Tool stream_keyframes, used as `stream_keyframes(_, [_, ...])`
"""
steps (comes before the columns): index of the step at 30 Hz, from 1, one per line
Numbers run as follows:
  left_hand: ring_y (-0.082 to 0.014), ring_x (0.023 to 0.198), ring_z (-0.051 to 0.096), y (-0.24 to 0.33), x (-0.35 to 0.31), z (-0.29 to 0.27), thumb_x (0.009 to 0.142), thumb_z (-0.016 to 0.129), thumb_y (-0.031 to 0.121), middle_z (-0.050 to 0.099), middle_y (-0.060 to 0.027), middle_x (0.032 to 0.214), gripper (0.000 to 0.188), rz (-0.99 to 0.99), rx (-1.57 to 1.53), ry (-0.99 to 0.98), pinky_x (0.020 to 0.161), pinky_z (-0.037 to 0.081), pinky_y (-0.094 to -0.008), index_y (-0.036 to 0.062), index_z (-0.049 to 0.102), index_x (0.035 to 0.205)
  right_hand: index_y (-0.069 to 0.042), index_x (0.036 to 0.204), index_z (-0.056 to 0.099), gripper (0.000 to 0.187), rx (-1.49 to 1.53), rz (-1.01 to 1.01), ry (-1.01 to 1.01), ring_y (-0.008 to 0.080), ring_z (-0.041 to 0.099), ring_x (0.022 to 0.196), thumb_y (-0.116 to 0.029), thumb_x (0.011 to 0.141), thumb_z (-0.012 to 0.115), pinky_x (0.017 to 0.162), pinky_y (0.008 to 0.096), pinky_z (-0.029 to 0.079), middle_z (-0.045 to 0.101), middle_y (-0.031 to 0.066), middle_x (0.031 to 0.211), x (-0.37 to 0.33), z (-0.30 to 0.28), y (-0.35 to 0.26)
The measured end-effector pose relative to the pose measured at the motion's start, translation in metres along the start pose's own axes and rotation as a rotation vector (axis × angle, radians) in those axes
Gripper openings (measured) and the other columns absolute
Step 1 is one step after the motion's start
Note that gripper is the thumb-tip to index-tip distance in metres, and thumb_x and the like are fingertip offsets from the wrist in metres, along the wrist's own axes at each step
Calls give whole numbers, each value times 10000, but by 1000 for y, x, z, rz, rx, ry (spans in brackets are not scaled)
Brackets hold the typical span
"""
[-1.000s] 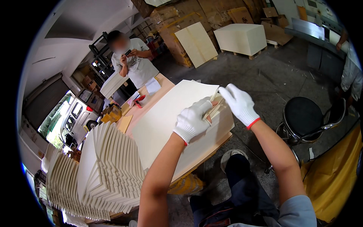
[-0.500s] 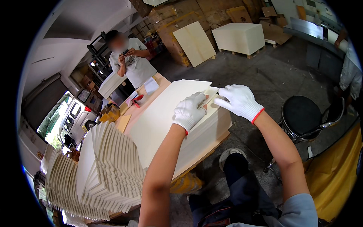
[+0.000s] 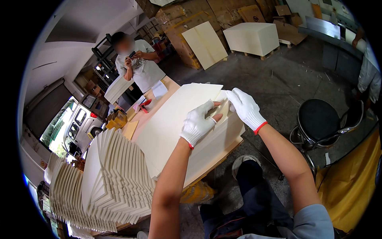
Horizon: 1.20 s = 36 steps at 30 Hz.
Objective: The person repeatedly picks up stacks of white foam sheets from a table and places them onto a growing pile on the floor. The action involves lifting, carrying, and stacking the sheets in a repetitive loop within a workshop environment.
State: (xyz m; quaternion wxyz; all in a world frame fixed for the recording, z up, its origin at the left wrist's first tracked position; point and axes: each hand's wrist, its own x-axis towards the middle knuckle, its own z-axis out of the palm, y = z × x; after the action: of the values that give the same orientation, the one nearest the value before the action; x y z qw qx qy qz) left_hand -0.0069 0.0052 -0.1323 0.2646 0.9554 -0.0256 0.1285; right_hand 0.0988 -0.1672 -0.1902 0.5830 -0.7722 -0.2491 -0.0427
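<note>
A tall stack of large cream sheets [image 3: 171,119] lies on the table before me. My left hand [image 3: 199,121], in a white glove with bare thumb and fingertip showing, rests over the stack's right edge with its fingers apart. Close beside it, my right hand [image 3: 245,108], gloved in white with a red cuff, is closed at the stack's far right edge. Between the hands the edge of a few cream sheets [image 3: 223,112] stands bent up a little, next to the right fingers. The right fingertips are partly hidden.
Fanned piles of folded cream sheets [image 3: 119,175] fill the table's near left. Beyond stand a red tape dispenser [image 3: 146,106] and a person [image 3: 139,67] holding a small object. A black stool [image 3: 319,121] is at right; a pallet stack [image 3: 252,39] stands behind.
My right hand has moved slightly left and down onto the sheet edges, its fingers closing. The left thumb and fingers have spread farther apart.
</note>
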Motion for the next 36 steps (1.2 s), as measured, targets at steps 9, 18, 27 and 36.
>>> stream_keyframes(9, [-246, 1037, 693, 7, -3, 0, 965, 699, 185, 749, -164, 1124, 394, -2, -101, 75, 957, 517, -357, 113, 695, 1352, -54, 1020, 623, 519, -2, 20, 2, 423, 641, 916, -539, 1074, 446, 799, 479, 480, 676, 201, 934, -5, -3, -7])
stream_keyframes(18, [-322, 925, 723, 2, -1, 1, 947, 742, 308, 751, -177, 1047, 383, -23, 18, -32, 849, 552, -390, 196, 713, 1312, -50, 1029, 624, 522, 8, -40, 47, 440, 636, 933, -536, 1077, 440, 808, 486, 481, 677, 211, 955, 1, 4, 8])
stream_keyframes(27, [-336, 938, 722, 6, -4, 0, 1014, 637, 236, 742, -182, 1053, 298, 20, -5, 75, 848, 546, -402, 204, 717, 1300, -54, 1021, 630, 537, 25, 41, -6, 415, 648, 896, -554, 1075, 440, 800, 467, 487, 679, 198, 937, -5, -1, -10])
stream_keyframes(36, [-355, 1006, 720, 6, -3, 0, 941, 729, 283, 751, -176, 1115, 346, 29, 86, 1, 898, 553, -413, 206, 723, 1279, -53, 1014, 626, 548, 2, -2, 42, 375, 666, 863, -564, 1074, 437, 786, 448, 490, 681, 178, 891, 0, 5, 5])
